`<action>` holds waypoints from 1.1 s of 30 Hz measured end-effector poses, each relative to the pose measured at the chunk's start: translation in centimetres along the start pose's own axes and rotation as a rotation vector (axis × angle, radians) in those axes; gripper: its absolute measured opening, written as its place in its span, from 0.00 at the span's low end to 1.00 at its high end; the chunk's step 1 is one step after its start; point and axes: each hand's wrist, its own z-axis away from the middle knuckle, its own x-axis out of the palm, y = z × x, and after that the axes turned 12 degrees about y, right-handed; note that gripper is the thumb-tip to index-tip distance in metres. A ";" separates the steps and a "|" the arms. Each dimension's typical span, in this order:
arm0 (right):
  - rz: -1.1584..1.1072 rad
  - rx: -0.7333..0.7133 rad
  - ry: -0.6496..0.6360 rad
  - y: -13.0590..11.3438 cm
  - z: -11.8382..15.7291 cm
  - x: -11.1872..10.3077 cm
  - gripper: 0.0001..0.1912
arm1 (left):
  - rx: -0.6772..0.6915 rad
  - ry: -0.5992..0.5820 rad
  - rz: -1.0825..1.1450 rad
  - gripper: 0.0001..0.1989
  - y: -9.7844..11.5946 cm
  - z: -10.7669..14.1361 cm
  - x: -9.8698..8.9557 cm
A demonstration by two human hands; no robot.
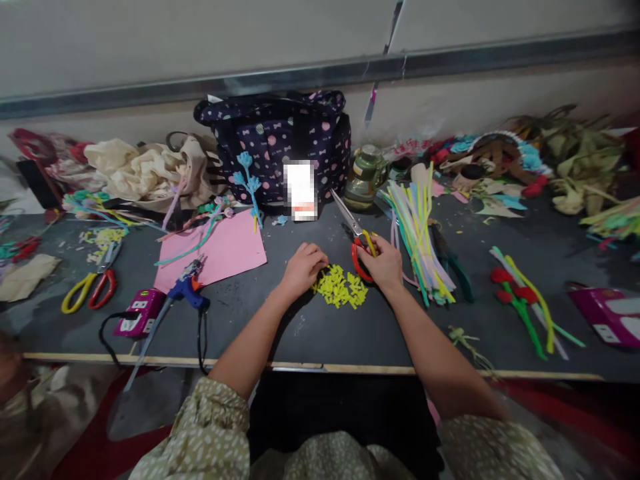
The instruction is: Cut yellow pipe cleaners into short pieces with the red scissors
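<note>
My right hand (384, 264) grips a pair of scissors (356, 227) by its red and yellow handles, the blades pointing up and to the left, away from me. Below and between my hands lies a loose pile of short yellow-green cut pieces (340, 288), seemingly bits of pipe cleaner. At the pile's upper left edge rests my left hand (303, 269), its fingers curled together with the tips at the pieces. Whatever those fingers may hold is hidden. Right of the scissors is a bundle of pastel pipe cleaners (420, 233).
A pink sheet (225, 247), blue glue gun (186, 287) and second scissors (97, 283) lie to the left. Behind stand a dark patterned bag (273, 133) and green jar (365, 175). Red pipe-cleaner flowers (515, 293) lie right. A person's sleeve (65, 413) shows lower left.
</note>
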 end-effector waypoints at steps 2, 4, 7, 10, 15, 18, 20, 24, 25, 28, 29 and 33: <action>-0.040 0.012 0.006 -0.1 0.0 -0.2 0.20 | -0.121 0.066 0.151 0.06 0.2 -0.1 -0.2; -0.144 0.031 -0.016 -0.3 0.0 -0.2 0.21 | -0.295 0.131 0.334 0.05 0.3 -0.1 -0.3; -0.367 0.086 -0.091 -0.5 0.0 -0.1 0.20 | -0.520 0.189 0.595 0.06 0.4 -0.1 -0.2; -0.507 0.152 -0.142 -0.8 0.2 0.0 0.17 | -0.568 0.240 0.635 0.07 0.2 -0.1 -0.1; -0.551 0.269 -0.138 -1.1 0.2 -0.1 0.18 | -0.453 0.169 0.405 0.06 -0.1 0.0 -0.5; -0.549 0.347 -0.123 -1.1 0.0 0.0 0.19 | -0.346 0.033 0.297 0.04 -0.2 0.1 -0.9; -0.532 0.367 -0.105 -1.1 -0.1 0.0 0.20 | -0.279 -0.045 0.222 0.03 -0.1 0.1 -1.1; -0.502 0.351 -0.093 -1.2 -0.1 0.0 0.20 | -0.172 -0.129 0.092 0.03 0.0 0.2 -1.0; -0.503 0.356 -0.098 -1.3 -0.1 0.0 0.20 | -0.151 -0.143 0.065 0.03 0.1 0.2 -1.0; -0.521 0.377 -0.105 -1.3 0.0 0.1 0.21 | -0.110 -0.177 0.002 0.04 0.2 0.3 -0.9; -0.529 0.378 -0.102 -1.3 0.0 0.1 0.21 | -0.104 -0.185 -0.010 0.03 0.2 0.3 -0.9; -0.562 0.380 -0.096 -1.0 0.1 0.4 0.22 | -0.110 -0.194 -0.005 0.03 0.4 0.2 -1.0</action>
